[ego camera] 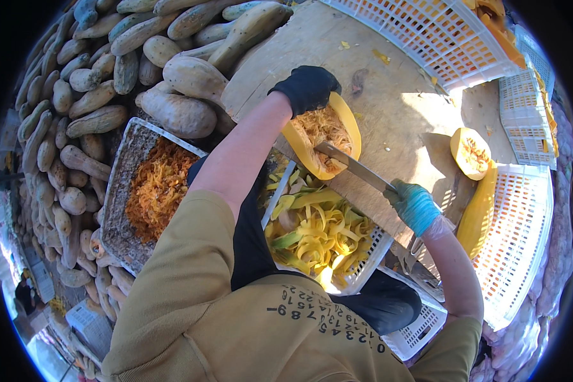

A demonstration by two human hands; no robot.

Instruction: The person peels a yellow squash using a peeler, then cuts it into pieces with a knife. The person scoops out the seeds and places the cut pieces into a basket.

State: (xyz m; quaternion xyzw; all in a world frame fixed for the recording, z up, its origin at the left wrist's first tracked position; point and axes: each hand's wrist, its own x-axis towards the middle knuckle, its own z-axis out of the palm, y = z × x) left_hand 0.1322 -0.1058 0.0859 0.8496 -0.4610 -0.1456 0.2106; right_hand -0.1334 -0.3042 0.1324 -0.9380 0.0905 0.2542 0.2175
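Observation:
My left hand (310, 90), in a black glove, grips the upper end of a peeled, opened pumpkin piece (351, 122) at the near edge of the wooden board (387, 90). Stringy pulp and seeds (322, 126) fill its hollow. My right hand (414, 203), in a teal glove under clear plastic, is closed on the handle of a long knife (363, 173), whose tip end lies in the pulp. Right of them, a cut pumpkin piece with seeds (471, 153) rests beside a long peeled pumpkin (480, 210).
Below the board stands a white crate of yellow peelings (315, 229). A dirty tray (119, 205) holds orange pulp (157, 196). Unpeeled pumpkins (95, 119) are heaped at left. White plastic crates (434, 43) line the board's far side, with another (520, 229) at right.

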